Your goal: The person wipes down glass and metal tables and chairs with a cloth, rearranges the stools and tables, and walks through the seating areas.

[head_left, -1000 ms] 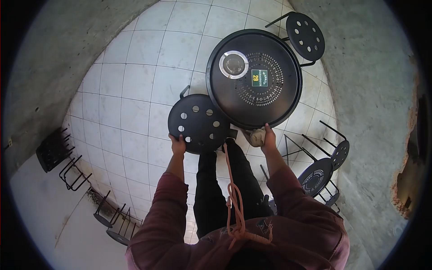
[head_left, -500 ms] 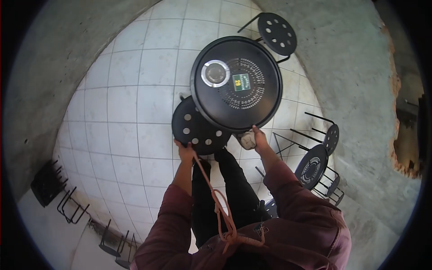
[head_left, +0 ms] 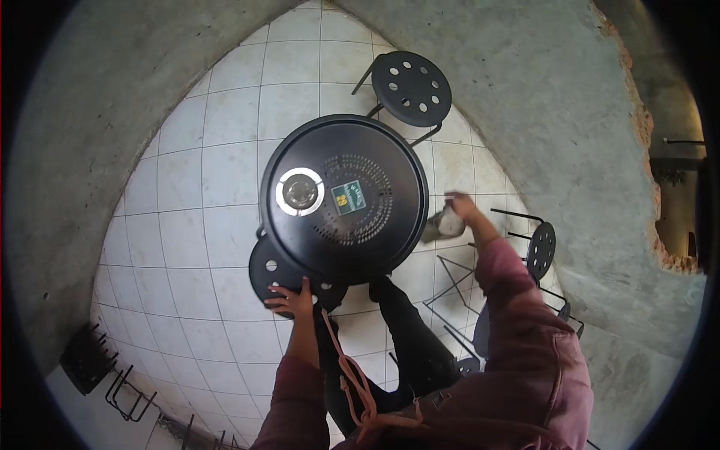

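Note:
A round black table (head_left: 300, 247) with a ring of small slots, a green label numbered 29 (head_left: 347, 198) and a silver-rimmed ashtray (head_left: 300, 192) stands in front of me. Partly under its near left edge is a black stool (head_left: 262, 279) with round holes. My left hand (head_left: 294, 300) rests on that stool's seat, fingers spread. Off the table's right edge, my right hand (head_left: 460, 205) is closed on a greyish cloth (head_left: 448, 223), slightly blurred.
Another holed stool (head_left: 411, 88) stands beyond the table, near the wall (head_left: 495, 67). On the right are more stools (head_left: 541, 251) and thin black legs. Dark furniture (head_left: 84, 358) stands at the lower left. White tiles (head_left: 180, 232) cover the floor.
My right hand has left the table's edge and moved right with the cloth. My left hand has shifted from the stool's rim onto its seat, fingers now spread. The view has turned, and the table covers more of the stool.

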{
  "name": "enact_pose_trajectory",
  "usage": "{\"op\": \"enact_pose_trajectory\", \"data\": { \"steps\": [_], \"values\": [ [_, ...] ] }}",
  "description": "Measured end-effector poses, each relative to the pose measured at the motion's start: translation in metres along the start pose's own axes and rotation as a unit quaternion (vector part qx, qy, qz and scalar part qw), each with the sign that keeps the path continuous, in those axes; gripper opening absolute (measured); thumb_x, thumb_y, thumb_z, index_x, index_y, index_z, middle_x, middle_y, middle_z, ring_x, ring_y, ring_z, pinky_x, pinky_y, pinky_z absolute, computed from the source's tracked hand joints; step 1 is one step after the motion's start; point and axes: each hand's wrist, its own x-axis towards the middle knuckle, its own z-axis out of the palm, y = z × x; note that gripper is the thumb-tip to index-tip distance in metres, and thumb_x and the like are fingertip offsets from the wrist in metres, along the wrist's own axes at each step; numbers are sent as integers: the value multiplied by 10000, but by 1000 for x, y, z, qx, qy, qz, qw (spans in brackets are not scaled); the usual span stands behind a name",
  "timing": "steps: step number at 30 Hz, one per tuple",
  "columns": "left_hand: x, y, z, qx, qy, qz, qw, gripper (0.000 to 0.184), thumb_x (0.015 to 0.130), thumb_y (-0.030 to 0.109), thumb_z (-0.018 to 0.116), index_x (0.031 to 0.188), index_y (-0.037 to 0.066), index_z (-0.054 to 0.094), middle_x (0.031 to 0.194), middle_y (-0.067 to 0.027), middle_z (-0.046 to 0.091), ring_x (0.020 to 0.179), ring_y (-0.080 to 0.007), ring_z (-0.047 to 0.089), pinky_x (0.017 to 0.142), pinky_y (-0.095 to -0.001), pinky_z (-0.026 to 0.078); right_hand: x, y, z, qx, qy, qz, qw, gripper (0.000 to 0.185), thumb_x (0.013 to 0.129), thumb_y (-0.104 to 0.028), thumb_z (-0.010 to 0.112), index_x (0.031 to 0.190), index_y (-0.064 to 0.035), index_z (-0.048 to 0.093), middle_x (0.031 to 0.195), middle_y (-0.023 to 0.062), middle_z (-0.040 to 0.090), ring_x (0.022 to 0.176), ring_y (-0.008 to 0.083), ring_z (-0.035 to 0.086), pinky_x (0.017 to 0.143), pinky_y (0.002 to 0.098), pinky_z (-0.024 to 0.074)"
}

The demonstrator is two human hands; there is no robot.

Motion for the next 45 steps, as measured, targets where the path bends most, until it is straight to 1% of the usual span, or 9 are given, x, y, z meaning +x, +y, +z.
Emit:
{"op": "enact_pose_trajectory", "data": {
  "steps": [4,6,9,15,19,35,40,41,45],
  "values": [
    [1,9,11,21,50,-5,999,1250,599,431,738,1366,111,-196,1325,-345,-280,1198,-583,-227,988,-634,-54,123,38,-77,131,105,331,929,443,759,-238,523,1153,-35,530,1013,232,603,935,350,589,810,397,467],
    [1,12,11,30,51,-11,998,1200,634,348,718,1361,113,-208,1317,-333,-307,1204,-561,-248,995,-612,-81,175,73,-87,86,180,324,925,457,757,-246,541,1154,-19,533,1048,253,585,973,342,582,816,386,464],
    [1,15,10,-2,37,-47,998,1112,670,236,663,1370,207,-201,1364,-260,-298,1226,-555,-214,1023,-588,-27,227,101,-97,150,79,359,918,513,786,-250,563,1211,20,470,1112,255,554,1014,318,567,839,360,457],
    [14,-11,15,48,33,-41,997,1141,684,315,692,1359,235,-224,1364,-246,-311,1237,-546,-198,1028,-587,-28,266,117,-46,498,221,320,775,670,850,-185,541,1345,54,159,1254,216,436,1048,279,528,819,350,466],
    [24,-15,19,65,22,-33,997,1130,701,315,671,1345,197,-250,1341,-261,-335,1227,-522,-249,1020,-570,-81,242,84,-54,618,194,275,710,349,860,-67,478,1189,-84,363,1109,135,516,937,252,548,779,356,473],
    [7,14,10,27,27,-93,995,1006,744,263,589,1367,272,-200,1381,-215,-301,1250,-526,-197,1038,-574,-16,166,6,-2,603,163,312,715,679,869,-66,480,1405,-43,63,1233,170,471,1072,214,495,874,288,407],
    [18,-4,18,59,31,-80,995,985,754,318,570,1369,273,-198,1392,-228,-270,1260,-530,-160,1040,-575,4,167,-1,29,626,204,258,707,666,850,-48,494,1394,-38,110,1159,189,521,987,226,548,816,291,446],
    [26,-12,23,85,51,-79,992,970,763,344,555,1370,276,-198,1398,-234,-252,1265,-531,-141,1039,-579,27,163,3,35,575,196,237,758,659,835,-55,513,1385,-44,150,1138,181,534,975,221,551,815,304,448],
    [-1,23,4,58,-9,-65,996,955,764,271,518,1361,255,-227,1382,-213,-304,1249,-535,-187,1040,-586,65,138,-11,27,430,191,413,780,707,782,-152,566,1377,-36,201,1109,243,549,997,307,562,840,353,435]
  ]
}}
